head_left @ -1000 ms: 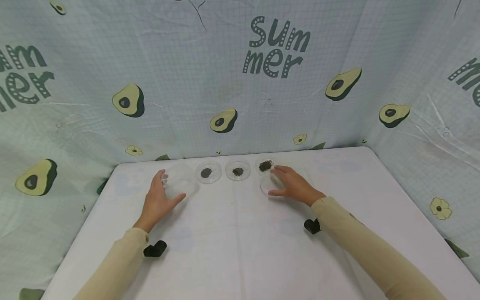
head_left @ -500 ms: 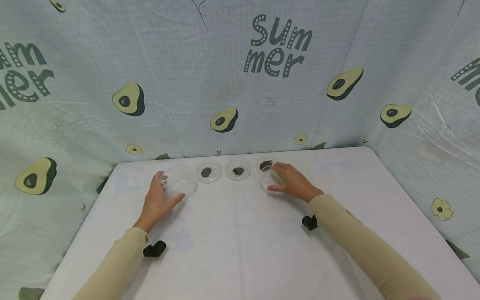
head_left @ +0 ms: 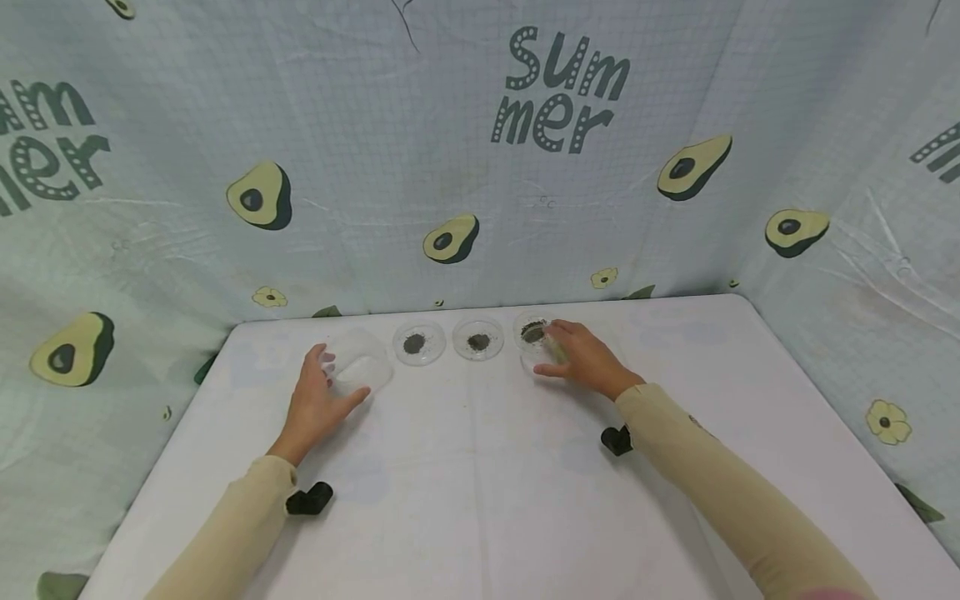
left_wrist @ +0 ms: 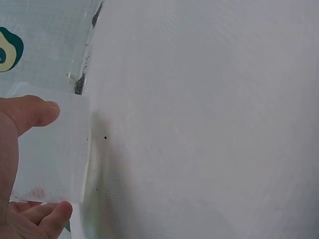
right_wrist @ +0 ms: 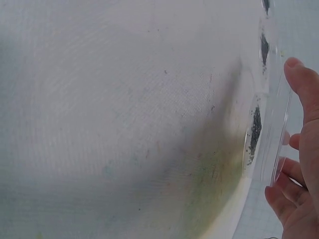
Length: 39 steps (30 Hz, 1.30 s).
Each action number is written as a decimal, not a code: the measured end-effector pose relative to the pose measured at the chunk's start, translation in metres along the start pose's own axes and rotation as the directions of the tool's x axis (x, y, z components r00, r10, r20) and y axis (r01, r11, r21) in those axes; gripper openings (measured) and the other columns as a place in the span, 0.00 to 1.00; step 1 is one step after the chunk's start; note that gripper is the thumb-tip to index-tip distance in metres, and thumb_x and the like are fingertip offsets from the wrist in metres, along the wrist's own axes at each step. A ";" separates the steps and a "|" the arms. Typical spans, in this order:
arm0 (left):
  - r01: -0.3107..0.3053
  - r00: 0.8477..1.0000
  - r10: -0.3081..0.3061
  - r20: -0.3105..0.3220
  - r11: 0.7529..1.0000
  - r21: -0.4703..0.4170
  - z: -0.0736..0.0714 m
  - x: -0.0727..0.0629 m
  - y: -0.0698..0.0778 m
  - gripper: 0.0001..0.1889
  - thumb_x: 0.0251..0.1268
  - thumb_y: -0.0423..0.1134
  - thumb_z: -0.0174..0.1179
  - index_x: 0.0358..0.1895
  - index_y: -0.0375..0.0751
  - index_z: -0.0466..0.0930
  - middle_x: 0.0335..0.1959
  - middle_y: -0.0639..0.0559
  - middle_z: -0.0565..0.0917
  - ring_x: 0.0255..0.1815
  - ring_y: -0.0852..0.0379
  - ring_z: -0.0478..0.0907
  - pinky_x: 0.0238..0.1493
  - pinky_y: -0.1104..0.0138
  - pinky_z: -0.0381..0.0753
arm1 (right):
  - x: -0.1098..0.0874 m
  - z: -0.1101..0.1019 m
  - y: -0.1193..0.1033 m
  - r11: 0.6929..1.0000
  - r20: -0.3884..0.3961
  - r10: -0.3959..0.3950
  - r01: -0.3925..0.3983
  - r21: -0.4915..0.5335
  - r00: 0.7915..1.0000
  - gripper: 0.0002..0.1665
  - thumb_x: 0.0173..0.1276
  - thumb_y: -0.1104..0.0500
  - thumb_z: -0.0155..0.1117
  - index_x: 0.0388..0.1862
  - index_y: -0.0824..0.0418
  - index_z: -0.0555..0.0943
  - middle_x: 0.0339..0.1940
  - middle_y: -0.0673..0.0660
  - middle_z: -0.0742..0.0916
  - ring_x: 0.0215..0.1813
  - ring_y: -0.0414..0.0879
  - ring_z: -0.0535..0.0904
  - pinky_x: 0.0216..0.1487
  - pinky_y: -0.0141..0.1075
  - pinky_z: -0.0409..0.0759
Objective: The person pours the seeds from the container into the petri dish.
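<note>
My left hand (head_left: 311,408) holds a translucent whitish plastic tub (left_wrist: 55,149) near the table's back left, thumb on one side and fingers on the other. My right hand (head_left: 588,362) grips a clear round petri dish lid (right_wrist: 276,134) by its edge, at the back right. Right beside this lid, and partly overlapped by it in the head view, is a clear petri dish (head_left: 521,327) with a heap of dark crumbly material (head_left: 532,332). Two similar petri dishes, a middle one (head_left: 493,350) and a left one (head_left: 435,355), each hold a small dark heap.
The three dishes stand in a row along the back edge of the white-covered table (head_left: 465,500). Behind rises a hanging cloth (head_left: 360,167) printed with avocados. Black wrist devices (head_left: 310,498) stick out under both sleeves. A few dark specks dot the table cover.
My right hand has shifted slightly away from me with the clear lid, which overlaps the right dish more. The left hand and tub stay nearly in place.
</note>
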<state>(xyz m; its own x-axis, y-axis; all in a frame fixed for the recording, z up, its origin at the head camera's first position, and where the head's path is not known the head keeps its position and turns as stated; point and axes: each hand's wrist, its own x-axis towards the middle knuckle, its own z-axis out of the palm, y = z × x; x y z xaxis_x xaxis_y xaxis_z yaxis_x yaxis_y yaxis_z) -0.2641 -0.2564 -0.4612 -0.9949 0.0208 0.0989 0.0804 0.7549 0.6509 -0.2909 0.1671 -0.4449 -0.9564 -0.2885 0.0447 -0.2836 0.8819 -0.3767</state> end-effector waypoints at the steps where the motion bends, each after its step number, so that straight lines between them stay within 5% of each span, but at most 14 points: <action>1: 0.000 1.000 0.000 0.002 1.000 -0.005 -0.001 0.000 -0.001 0.52 0.58 0.45 0.67 0.76 0.37 0.37 0.70 0.33 0.60 0.66 0.32 0.67 0.64 0.44 0.69 | 0.001 0.000 -0.001 1.000 -0.001 0.000 0.000 -0.001 1.000 0.49 0.58 0.39 0.70 0.71 0.63 0.66 0.74 0.65 0.67 0.75 0.62 0.61 0.72 0.55 0.64; 39: 0.027 0.999 -0.028 0.025 1.000 0.011 -0.001 -0.001 -0.001 0.52 0.61 0.45 0.65 0.76 0.34 0.35 0.71 0.32 0.58 0.67 0.33 0.65 0.68 0.44 0.66 | 0.022 0.007 -0.005 0.999 -0.003 0.031 -0.031 -0.010 1.000 0.49 0.59 0.39 0.69 0.71 0.65 0.66 0.74 0.67 0.66 0.74 0.63 0.60 0.72 0.55 0.63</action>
<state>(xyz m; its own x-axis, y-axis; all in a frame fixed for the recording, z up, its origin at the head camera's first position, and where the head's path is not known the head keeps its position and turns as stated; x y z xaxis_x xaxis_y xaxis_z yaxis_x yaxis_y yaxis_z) -0.2630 -0.2575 -0.4611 -0.9979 0.0163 0.0621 0.0526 0.7624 0.6449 -0.3097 0.1543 -0.4486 -0.9651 -0.2595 0.0360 -0.2542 0.8943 -0.3682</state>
